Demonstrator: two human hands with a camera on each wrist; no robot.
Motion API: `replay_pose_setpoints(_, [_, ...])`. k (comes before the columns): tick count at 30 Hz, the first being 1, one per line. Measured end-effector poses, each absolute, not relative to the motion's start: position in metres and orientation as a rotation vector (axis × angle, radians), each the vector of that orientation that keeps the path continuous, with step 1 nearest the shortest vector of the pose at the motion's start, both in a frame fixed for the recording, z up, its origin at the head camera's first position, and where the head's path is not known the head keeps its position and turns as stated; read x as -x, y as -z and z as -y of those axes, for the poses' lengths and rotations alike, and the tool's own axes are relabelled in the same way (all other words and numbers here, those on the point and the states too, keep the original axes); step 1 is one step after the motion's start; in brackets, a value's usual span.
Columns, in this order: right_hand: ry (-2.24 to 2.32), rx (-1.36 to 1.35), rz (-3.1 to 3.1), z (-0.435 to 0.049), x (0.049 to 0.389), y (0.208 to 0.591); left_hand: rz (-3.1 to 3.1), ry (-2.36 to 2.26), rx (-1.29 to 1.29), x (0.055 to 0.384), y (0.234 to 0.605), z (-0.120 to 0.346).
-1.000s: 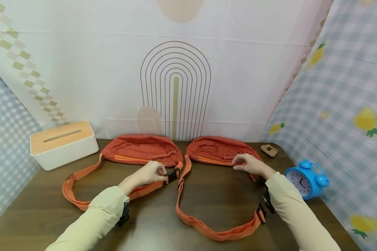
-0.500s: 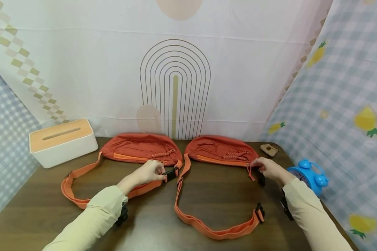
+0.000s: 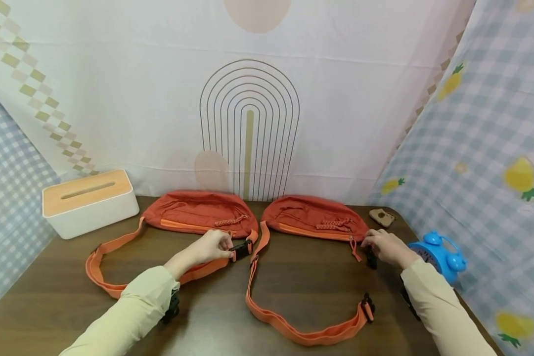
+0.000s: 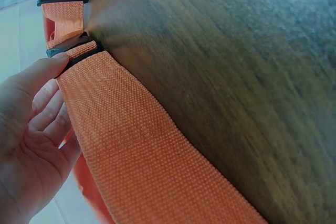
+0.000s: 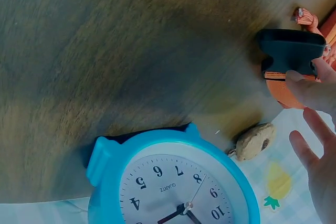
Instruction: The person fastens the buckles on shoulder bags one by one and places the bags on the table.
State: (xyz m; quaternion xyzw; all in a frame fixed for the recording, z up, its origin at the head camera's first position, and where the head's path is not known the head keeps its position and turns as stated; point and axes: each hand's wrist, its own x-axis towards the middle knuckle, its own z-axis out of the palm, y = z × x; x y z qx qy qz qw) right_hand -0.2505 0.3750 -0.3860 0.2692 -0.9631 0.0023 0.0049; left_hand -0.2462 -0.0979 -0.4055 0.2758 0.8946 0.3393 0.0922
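Two rust-red waist bags lie side by side at the back of the table, the left bag (image 3: 200,210) and the right bag (image 3: 313,216). My left hand (image 3: 209,246) pinches the black buckle (image 3: 242,248) on the left bag's joined orange strap; the left wrist view shows the thumb on the buckle's edge (image 4: 84,56). At the right bag's end, my right hand (image 3: 386,245) pinches a black buckle half (image 5: 291,51) by its short orange webbing (image 5: 283,90). The other buckle half (image 3: 367,304) lies apart, at the free end of that bag's strap (image 3: 307,336).
A white tissue box (image 3: 91,212) with a wooden lid stands at the back left. Beside the right forearm is a blue alarm clock (image 3: 445,257). A small tan object (image 3: 382,216) sits near the back right corner. Patterned cloth (image 3: 338,99) hangs behind the table.
My right hand has moved right from over the right bag's front to the buckle half at its end and now pinches it. My left hand keeps its hold on the left buckle.
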Motion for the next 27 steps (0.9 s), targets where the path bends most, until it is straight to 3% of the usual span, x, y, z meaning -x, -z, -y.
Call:
replay_pose_setpoints(19, [-0.028,-0.782,3.130,-0.376,0.255,0.383,-2.669,-1.055,-0.812,0.242,0.405,0.093])
replay_pose_setpoints(27, [-0.067,-0.763,3.214,-0.376,0.257,0.378,-2.771,-1.045,-0.854,0.232,0.390,0.066])
